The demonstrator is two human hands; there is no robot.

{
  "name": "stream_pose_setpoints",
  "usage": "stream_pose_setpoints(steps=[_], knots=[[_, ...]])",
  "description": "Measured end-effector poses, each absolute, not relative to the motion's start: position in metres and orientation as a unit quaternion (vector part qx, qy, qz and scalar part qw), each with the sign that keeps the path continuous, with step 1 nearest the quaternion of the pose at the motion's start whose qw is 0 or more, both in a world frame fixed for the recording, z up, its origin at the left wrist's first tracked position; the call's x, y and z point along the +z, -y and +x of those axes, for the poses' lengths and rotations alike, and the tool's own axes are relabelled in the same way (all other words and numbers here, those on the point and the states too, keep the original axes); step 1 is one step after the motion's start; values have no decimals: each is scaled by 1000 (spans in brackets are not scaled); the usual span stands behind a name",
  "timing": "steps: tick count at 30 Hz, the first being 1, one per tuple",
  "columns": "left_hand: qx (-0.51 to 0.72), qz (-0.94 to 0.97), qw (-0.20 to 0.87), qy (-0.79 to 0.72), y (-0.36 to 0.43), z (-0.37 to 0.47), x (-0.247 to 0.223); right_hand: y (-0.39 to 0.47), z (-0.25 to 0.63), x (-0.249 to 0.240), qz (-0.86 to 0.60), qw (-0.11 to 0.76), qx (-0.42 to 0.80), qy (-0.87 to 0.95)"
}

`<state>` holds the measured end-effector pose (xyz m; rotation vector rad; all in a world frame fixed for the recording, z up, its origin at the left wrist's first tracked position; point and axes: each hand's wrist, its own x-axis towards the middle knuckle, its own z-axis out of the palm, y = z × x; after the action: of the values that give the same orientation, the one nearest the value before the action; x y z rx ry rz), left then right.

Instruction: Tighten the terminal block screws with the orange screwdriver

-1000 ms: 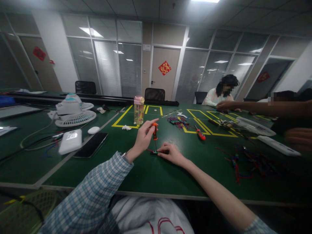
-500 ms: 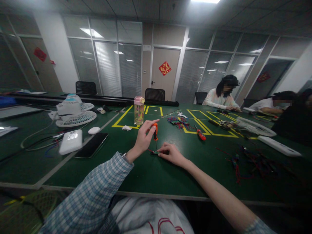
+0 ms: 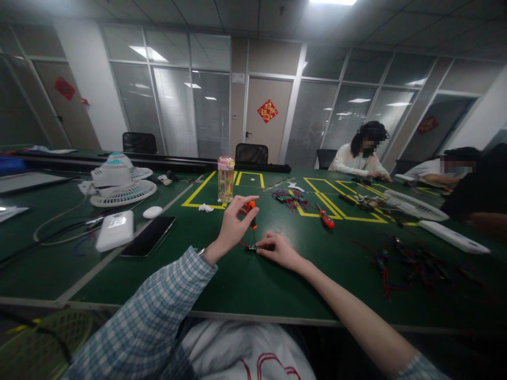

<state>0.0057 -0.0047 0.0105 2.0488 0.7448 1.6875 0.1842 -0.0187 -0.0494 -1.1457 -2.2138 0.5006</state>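
Note:
My left hand (image 3: 236, 224) is closed around the handle of an orange and black screwdriver (image 3: 253, 219), which stands upright with its tip down on a small circuit board (image 3: 252, 248). The board lies flat on the green table, and a thin red wire runs from its left end. With thumb and fingertips, my right hand (image 3: 279, 249) pinches the board's right end. Where the screwdriver tip meets the board is too small to make out.
A pink-lidded bottle (image 3: 226, 182) stands beyond my hands. A red screwdriver (image 3: 325, 217) and wired boards (image 3: 291, 199) lie to its right, more wires (image 3: 412, 264) nearer. Left are a phone (image 3: 149, 236), a white device (image 3: 115, 230) and a fan (image 3: 123, 192). People sit at the right.
The fingers of my left hand have shifted on the screwdriver handle, the thumb now further right. My right hand and the board stay in place. Someone's arm at the far right has moved.

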Motion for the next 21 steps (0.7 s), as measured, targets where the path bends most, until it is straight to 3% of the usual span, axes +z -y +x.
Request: stream_pose_setpoints(steps=[21], knots=[[627,722,135,-258,4,5,11,17,185,-51,-427,299,187,833]])
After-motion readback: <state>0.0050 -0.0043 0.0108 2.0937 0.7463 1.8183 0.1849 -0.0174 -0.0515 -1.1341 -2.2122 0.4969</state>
